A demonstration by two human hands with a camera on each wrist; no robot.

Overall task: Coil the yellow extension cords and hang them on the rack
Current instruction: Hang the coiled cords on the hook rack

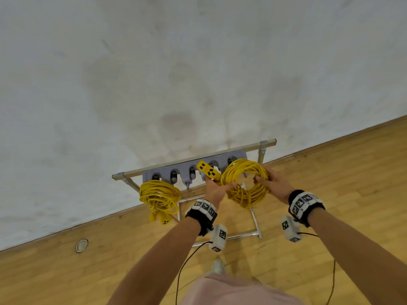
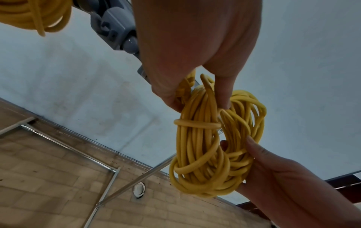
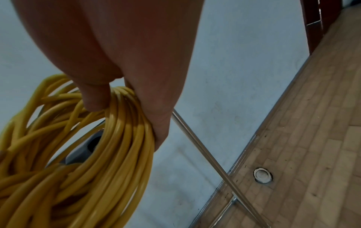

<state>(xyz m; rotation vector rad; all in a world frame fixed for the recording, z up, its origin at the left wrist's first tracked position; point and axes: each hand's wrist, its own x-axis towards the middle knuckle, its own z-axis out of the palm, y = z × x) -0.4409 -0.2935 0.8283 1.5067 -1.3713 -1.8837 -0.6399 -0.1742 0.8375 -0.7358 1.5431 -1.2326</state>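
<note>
Pale plaster wall [image 1: 154,73] meeting a wood parquet floor [image 1: 330,183], round metal floor fitting [image 1: 81,245] near the skirting. Metal-frame rack [image 1: 193,160] stands against the wall, grey hook strip [image 1: 152,172] along its top bar. One coiled yellow cord [image 1: 159,195] hangs off the rack's left end, its plug ends dangling below the coil. Second coil [image 1: 244,183] held up in front of the rack's right end, near the rightmost hooks; can't tell if it's on a hook. Left hand [image 1: 217,188] grips the coil's left side, fingers [image 2: 222,94] and thumb curled round the strands; the yellow multi-outlet block [image 1: 208,170] sticks up just above that hand. Right hand [image 1: 271,181] grips the coil's right side, fingers [image 3: 156,120] wrapped over the bundle, thumb pressed on from the other side. One strand is looped crosswise round the bundle. Tracker bands on both wrists, thin dark cables trailing down
</note>
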